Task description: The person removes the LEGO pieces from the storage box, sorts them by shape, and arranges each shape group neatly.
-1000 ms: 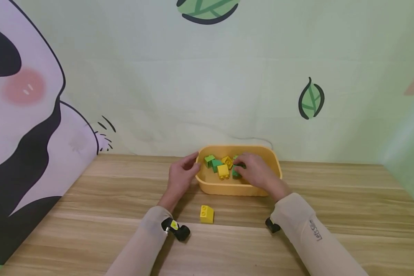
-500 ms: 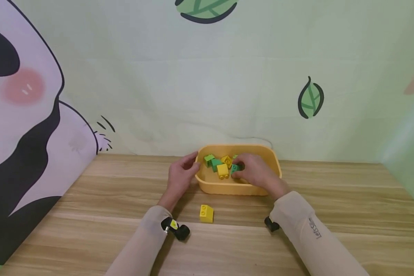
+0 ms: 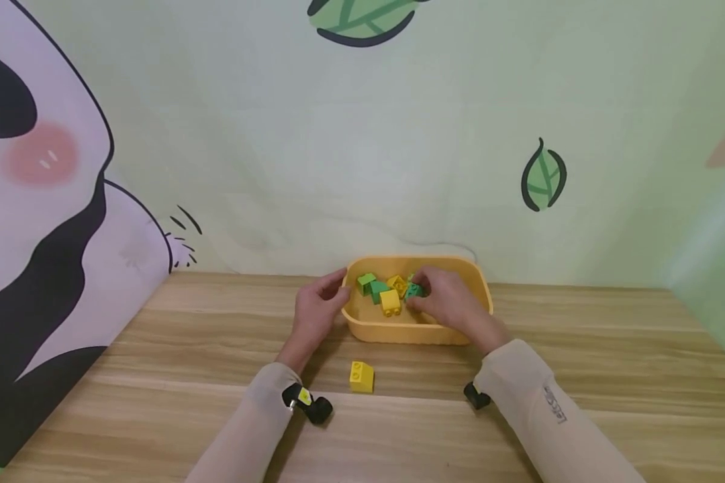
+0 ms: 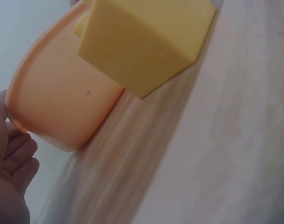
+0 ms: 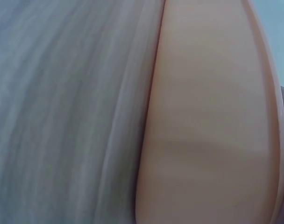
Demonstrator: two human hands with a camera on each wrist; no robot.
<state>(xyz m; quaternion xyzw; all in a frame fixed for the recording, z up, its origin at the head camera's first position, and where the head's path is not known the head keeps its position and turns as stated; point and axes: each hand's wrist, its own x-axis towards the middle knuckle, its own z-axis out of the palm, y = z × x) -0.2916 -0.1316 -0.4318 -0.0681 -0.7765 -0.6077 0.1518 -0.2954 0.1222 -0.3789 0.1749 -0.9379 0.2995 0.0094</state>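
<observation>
One stubby, studded, teal-green plastic brick (image 3: 415,291) is pinched in the person's right hand (image 3: 448,295), there inside the orange-yellow, round-cornered plastic basin (image 3: 411,333); the left hand (image 3: 316,307), loose-fingered, touches the basin's end.

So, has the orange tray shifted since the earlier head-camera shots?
No. In the head view, the orange tray shows no visible shift in any direction relative to the small printed leaf behind it.
</observation>
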